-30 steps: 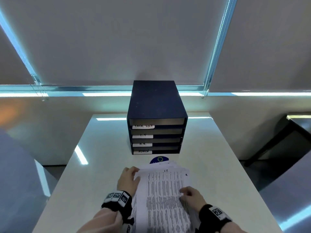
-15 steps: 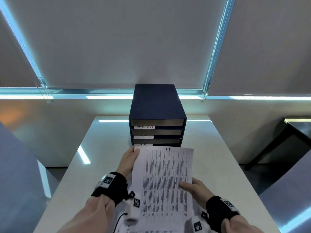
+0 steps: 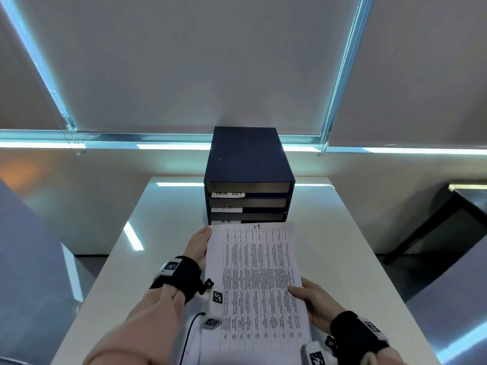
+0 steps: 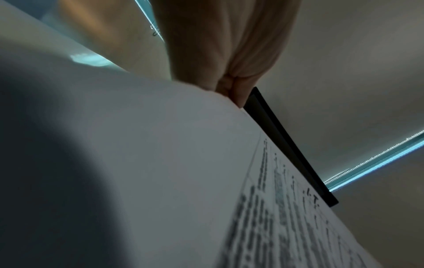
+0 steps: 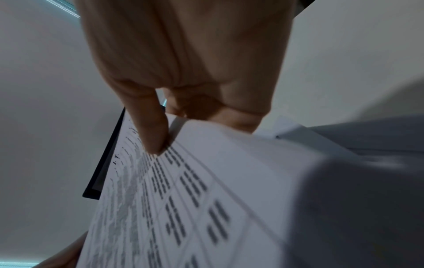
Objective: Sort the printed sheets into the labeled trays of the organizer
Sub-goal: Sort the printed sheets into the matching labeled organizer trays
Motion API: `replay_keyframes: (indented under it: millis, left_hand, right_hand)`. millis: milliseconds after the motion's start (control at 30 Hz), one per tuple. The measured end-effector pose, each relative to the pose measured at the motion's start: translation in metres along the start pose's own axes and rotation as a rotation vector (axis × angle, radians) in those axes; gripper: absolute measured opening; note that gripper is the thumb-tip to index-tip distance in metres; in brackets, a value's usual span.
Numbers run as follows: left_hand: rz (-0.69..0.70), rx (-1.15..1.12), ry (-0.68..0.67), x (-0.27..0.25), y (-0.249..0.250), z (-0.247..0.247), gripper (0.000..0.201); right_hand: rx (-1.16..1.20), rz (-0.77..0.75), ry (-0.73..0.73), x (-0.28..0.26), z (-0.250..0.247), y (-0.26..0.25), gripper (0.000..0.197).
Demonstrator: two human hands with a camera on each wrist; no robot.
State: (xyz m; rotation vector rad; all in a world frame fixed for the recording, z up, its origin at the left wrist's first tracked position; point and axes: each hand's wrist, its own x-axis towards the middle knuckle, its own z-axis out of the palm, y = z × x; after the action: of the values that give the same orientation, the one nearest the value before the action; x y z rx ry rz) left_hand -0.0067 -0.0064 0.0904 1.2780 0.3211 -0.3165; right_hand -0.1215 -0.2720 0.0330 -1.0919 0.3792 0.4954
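Left hand [image 3: 198, 245] grips the left edge of the printed sheet [image 3: 259, 285], fingers curled round it. Right hand [image 3: 313, 299] pinches its right edge, thumb on top.

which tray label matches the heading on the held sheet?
The I.T. tray, second from top in the organizer; the sheet is headed I.T., unlike TASK LIST above, H.R. below.

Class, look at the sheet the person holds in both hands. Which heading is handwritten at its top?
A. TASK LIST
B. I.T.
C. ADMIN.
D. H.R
B: the head view shows "I.T." written at the top edge of the sheet, held by the left hand and right hand in front of the organizer.
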Motion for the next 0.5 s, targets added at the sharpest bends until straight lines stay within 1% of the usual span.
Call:
replay_keyframes:
  millis: [100,200,233,267,333,367,400,433,467,500]
  left_hand:
    - [-0.003,0.010,0.052,0.006,0.003,-0.001,0.027]
    - [-0.013,0.039,0.088,0.016,0.000,-0.005,0.026]
    - [-0.028,0.025,0.063,0.019,-0.002,-0.006,0.023]
    - [-0.055,0.000,0.033,0.017,-0.001,-0.004,0.027]
    - [-0.075,-0.025,-0.005,0.014,-0.003,-0.003,0.046]
    - [-0.081,-0.031,-0.035,0.012,-0.005,-0.002,0.047]
    - [-0.090,-0.034,-0.064,0.007,-0.007,-0.004,0.046]
    - [-0.095,-0.019,-0.079,0.007,-0.012,-0.006,0.041]
    - [-0.100,0.014,-0.094,0.006,-0.018,-0.009,0.032]
    - [-0.115,0.041,-0.103,0.008,-0.023,-0.013,0.031]
  right_hand:
    - [-0.028,-0.023,0.049,0.004,0.001,0.007,0.034]
    - [-0.092,-0.050,0.137,0.014,0.000,0.010,0.036]
    - [-0.098,-0.050,0.157,0.019,0.000,0.006,0.035]
    - [-0.106,-0.049,0.170,0.023,0.000,0.000,0.032]
    - [-0.131,-0.038,0.194,0.035,0.001,-0.017,0.030]
    - [-0.148,-0.032,0.196,0.042,0.001,-0.025,0.031]
    - [-0.167,-0.025,0.210,0.049,0.002,-0.033,0.030]
    - [-0.176,-0.013,0.200,0.057,0.002,-0.040,0.030]
    - [-0.188,-0.003,0.220,0.064,0.003,-0.049,0.031]
    - [-0.199,0.003,0.225,0.072,0.003,-0.057,0.032]
